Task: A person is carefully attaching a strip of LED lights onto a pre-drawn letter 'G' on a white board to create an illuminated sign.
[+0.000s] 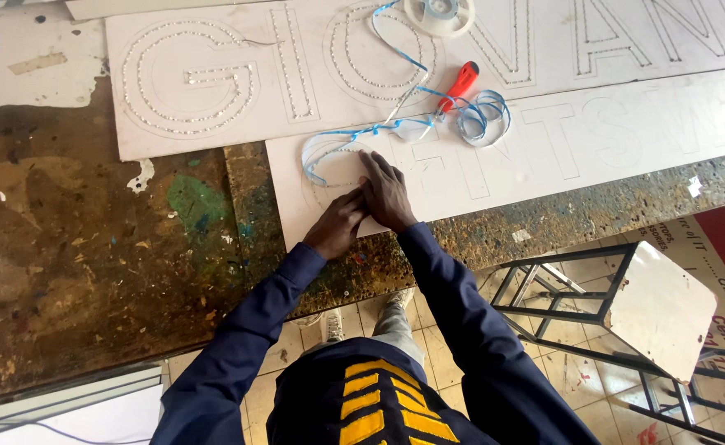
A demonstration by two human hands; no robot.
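White board (494, 177) under my hands, pale outlined letters. Blue-and-white strip (395, 124) coiled far right. Orange-red tool handle (462, 80). My sleeves (453, 288) navy.

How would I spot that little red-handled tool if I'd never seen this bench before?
Start at the paint-stained workbench and find the two long white boards with outlined letters. Where the upper board meets the lower board, a blue strip lies in loops, above the person's two hands. The red-handled tool lies slanted among those loops, the only bright red thing on the boards.
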